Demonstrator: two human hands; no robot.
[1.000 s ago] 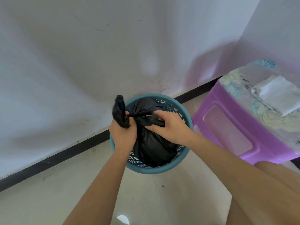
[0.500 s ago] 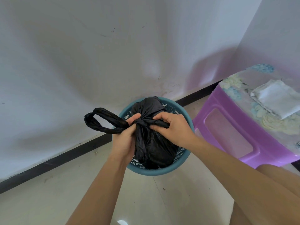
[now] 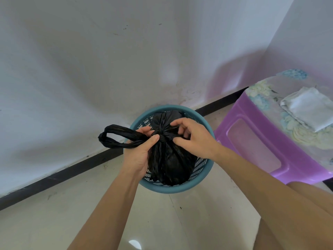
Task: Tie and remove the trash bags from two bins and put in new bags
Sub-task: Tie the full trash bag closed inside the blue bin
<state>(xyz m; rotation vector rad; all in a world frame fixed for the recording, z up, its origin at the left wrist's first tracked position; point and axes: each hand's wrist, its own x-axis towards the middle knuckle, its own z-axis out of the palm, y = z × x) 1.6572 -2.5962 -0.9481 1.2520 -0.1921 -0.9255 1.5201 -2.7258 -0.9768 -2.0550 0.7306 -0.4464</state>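
Note:
A round teal plastic bin (image 3: 180,188) with a perforated wall stands on the floor by the wall. A full black trash bag (image 3: 169,163) sits inside it, its mouth gathered into a knot at the top. My left hand (image 3: 139,152) pinches the bag's left handle at the knot; that handle loops out to the left as a twisted black strap (image 3: 115,136). My right hand (image 3: 195,138) grips the other twisted end at the knot's right side, fingers curled over it. Only this one bin is in view.
A purple plastic stool (image 3: 252,145) with a floral top stands right of the bin, with a folded white cloth (image 3: 308,107) on it. A white wall with a black baseboard (image 3: 72,171) runs behind. Pale tiled floor (image 3: 162,222) lies in front; my bare knee (image 3: 310,195) is at the lower right.
The left handle, bunched upright a second ago, got pulled out left into a long loop. The knot has drawn tighter, and my right fingers have shifted over it.

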